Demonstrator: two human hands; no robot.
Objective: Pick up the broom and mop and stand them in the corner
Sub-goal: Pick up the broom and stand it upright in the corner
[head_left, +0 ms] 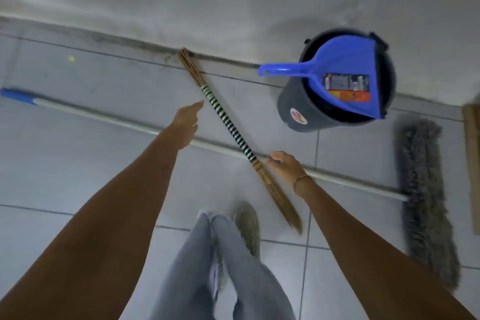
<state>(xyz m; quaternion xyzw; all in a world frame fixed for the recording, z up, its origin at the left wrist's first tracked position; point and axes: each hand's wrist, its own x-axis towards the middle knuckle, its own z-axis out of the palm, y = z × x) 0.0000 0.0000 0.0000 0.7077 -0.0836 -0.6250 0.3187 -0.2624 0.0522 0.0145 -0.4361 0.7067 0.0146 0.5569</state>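
Down on the pale tiled floor (91, 169) the broom (228, 122) lies slantwise, its green-and-white banded grip in the middle, one end of brown sticks touching the foot of the wall (233, 2) and the other fanning out near the person's shoes. It lies crossed with the mop (426, 200), whose long white pole runs flat across the tiles from a blue cap at far left to a shaggy grey head at right.

Both bare arms reach down from above. The left hand (185, 126) hangs over the mop pole just beside the broom's banded grip, fingers held straight and close together, pointing toward the grip, holding nothing; whether the fingertips touch it I cannot tell. The right hand (284, 165) is down where broom and pole cross, fingers curled in beside the brown sticks; it is not clear from here whether they have closed round anything. A thin bracelet (301, 180) circles that wrist.

Against the wall stands a dark grey bucket (293, 109), well apart from the hands, with a blue dustpan (345, 60) resting in its mouth, handle poking out leftward. A pale wooden edge (471, 163) shows at the far right, just beyond the mop head. The person's legs in light jeans (233, 275) stand between the arms.
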